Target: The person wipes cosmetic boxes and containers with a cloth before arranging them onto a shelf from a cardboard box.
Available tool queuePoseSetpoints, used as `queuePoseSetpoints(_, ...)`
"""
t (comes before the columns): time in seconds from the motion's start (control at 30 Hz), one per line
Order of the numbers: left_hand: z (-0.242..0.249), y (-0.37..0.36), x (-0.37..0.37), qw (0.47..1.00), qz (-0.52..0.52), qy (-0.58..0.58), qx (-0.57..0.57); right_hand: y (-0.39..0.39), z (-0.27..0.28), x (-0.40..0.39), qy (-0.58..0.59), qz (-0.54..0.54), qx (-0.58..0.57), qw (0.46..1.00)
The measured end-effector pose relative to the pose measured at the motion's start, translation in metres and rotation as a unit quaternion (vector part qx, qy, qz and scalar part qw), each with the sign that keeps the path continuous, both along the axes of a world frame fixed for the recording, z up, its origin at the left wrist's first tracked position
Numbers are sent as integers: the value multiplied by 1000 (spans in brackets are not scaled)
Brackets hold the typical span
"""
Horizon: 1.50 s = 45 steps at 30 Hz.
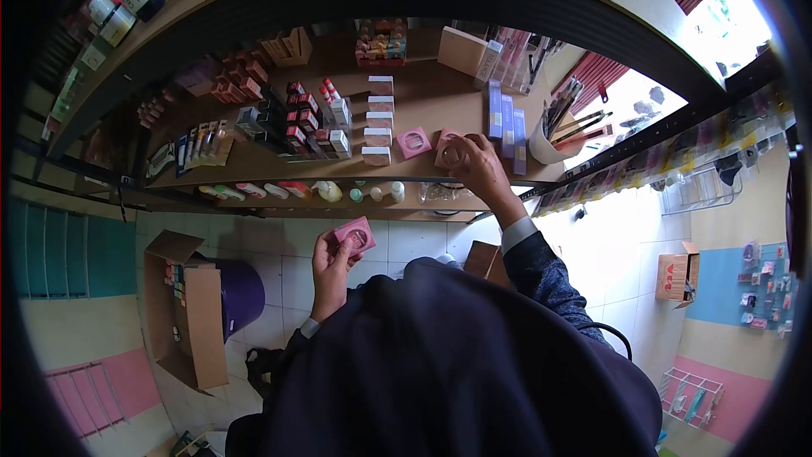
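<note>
In front of the shelf, my left hand (330, 269) holds up a small square pink cosmetic box (359, 234) with a round design on its face, the thumb across its front. My right hand (485, 171) reaches onto the wooden shelf (414, 101), its fingers closed on a brownish-pink cosmetic box (445, 149), which they partly cover. Just left of that box, another pink box (414, 142) lies on the shelf. A column of white-edged boxes (377, 136) stands farther left.
Purple boxes (507, 125) and a white cup of brushes (554, 140) stand right of my right hand. Lipstick boxes (303, 117) fill a stand to the left. An upper shelf edge (406, 2) spans above. An open cardboard carton (203, 322) sits on the floor.
</note>
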State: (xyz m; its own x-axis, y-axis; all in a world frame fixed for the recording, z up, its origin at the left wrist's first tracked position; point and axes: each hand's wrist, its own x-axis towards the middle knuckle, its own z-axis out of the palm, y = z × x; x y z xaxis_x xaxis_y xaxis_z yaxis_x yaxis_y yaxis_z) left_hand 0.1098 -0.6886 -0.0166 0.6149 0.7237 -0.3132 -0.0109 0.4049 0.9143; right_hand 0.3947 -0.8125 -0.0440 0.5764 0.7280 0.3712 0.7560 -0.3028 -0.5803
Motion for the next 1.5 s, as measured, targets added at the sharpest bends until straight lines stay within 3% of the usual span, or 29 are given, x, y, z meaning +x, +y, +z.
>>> queuePoseSetpoints(0.13,-4,0,-2,1000,0,-2,2,0,9,-5,-59,-34,-21,997)
queuePoseSetpoints(0.2,-3,1,-3,1000,4,-1,2,0,10,-12,-11,-120,23,992)
queuePoseSetpoints(0.3,-3,0,-3,1000,9,-2,-2,-8,15,-25,61,-147,120,980)
queuePoseSetpoints(0.43,-2,0,-4,1000,7,-3,-1,-13,-1,-25,195,-154,142,958)
queuePoseSetpoints(0.63,-2,-2,1,1000,2,-5,-10,10,6,-29,-5,-174,50,983)
queuePoseSetpoints(1.0,0,1,-8,1000,13,5,-11,0,8,-25,53,-153,11,987)
queuePoseSetpoints(1.07,-2,1,-9,1000,17,7,-11,-5,2,-19,5,-84,1,996)
queuePoseSetpoints(1.5,-8,1,-8,1000,4,3,-11,-1,6,-21,-18,-84,-30,996)
